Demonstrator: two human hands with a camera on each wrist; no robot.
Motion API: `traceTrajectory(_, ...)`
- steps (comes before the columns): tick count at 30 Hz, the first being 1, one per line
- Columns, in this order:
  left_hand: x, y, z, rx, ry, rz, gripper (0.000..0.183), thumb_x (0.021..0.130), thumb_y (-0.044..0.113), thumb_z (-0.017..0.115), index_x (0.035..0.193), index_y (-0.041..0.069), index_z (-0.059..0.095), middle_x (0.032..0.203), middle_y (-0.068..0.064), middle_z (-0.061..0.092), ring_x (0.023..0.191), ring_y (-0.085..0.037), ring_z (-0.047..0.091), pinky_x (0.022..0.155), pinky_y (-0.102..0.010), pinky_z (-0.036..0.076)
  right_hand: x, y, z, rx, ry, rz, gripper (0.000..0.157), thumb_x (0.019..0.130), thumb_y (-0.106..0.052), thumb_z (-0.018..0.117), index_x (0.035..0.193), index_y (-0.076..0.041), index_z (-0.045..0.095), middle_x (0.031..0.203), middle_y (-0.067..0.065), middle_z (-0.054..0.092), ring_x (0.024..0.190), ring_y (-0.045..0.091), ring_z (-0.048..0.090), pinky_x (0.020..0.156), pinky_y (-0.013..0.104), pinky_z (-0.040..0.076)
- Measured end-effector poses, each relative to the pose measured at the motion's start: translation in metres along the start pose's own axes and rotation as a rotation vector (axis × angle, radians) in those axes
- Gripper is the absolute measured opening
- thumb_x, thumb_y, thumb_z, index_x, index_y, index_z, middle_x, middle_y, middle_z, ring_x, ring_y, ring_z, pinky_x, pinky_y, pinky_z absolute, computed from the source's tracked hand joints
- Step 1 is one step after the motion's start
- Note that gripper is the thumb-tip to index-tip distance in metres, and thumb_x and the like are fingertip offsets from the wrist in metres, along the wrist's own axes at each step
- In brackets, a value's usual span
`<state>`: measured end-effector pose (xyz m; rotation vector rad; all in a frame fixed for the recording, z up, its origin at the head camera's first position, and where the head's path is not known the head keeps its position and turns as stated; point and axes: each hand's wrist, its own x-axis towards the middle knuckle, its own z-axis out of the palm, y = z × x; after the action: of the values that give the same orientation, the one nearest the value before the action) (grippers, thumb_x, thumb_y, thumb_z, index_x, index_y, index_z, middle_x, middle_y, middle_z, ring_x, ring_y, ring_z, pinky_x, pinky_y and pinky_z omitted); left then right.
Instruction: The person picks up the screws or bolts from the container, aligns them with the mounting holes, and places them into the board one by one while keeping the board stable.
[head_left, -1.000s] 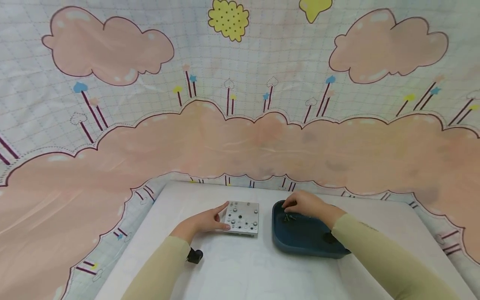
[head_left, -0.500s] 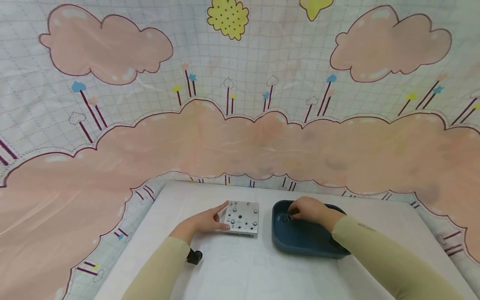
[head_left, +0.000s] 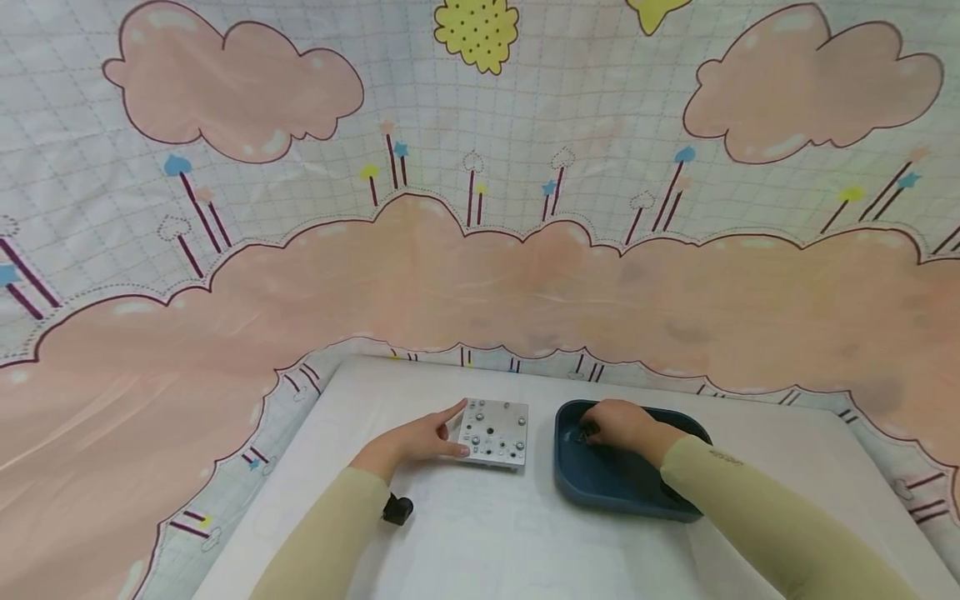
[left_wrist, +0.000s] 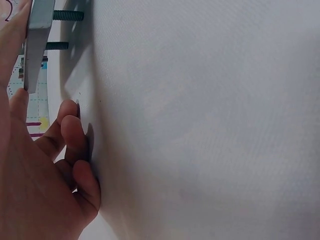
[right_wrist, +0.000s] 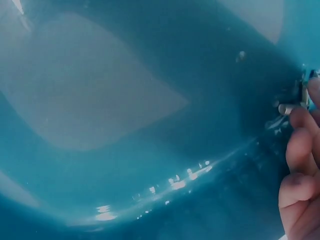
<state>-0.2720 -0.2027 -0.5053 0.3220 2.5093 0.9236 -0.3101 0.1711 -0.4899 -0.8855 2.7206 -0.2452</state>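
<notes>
In the head view, a square silver metal plate (head_left: 495, 432) with holes and several bolt heads lies flat-side up on the white table. My left hand (head_left: 423, 437) grips its left edge between thumb and index finger. Two threaded screws (left_wrist: 67, 15) stick out under the plate in the left wrist view, and my other left fingers (left_wrist: 75, 140) curl loosely below. My right hand (head_left: 626, 429) reaches into a dark blue tray (head_left: 622, 500), fingers bent at small metal parts (right_wrist: 287, 108) near its far left corner. Whether it pinches one of them I cannot tell.
A white table (head_left: 480, 550) carries the plate and, to its right, the tray. A small black device (head_left: 397, 509) shows at the left wrist. Behind the table hangs a patterned cloth (head_left: 540, 292) with clouds and stars.
My right hand has dipped lower into the tray, onto the small metal parts. The left hand keeps its grip on the plate. The head view has shifted slightly.
</notes>
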Motion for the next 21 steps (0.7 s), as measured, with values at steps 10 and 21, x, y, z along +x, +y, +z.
traceTrajectory(10,0.0,0.002,0.0,-0.001,0.007,0.0,0.097,0.082,0.047,0.079,0.159,0.031,0.021,0.087,-0.004,0.052,0.077,-0.016,0.046,0.074,-0.035,0.037,-0.002,0.0,0.005,0.008,0.011,-0.007,0.014,0.086,-0.017,0.078,0.098,-0.012,0.074,0.084,-0.007,0.065,0.073,0.01,0.055,0.075,0.037,0.052)
traceTrajectory(21,0.001,-0.001,0.002,0.025,0.015,-0.02,0.098,0.082,0.053,0.077,0.159,0.034,0.02,0.089,-0.004,0.052,0.079,-0.017,0.047,0.077,-0.038,0.036,-0.011,0.001,0.0,0.116,-0.089,-0.021,0.015,0.087,-0.01,0.076,0.101,-0.014,0.073,0.084,-0.01,0.061,0.075,0.01,0.055,0.074,0.033,0.051)
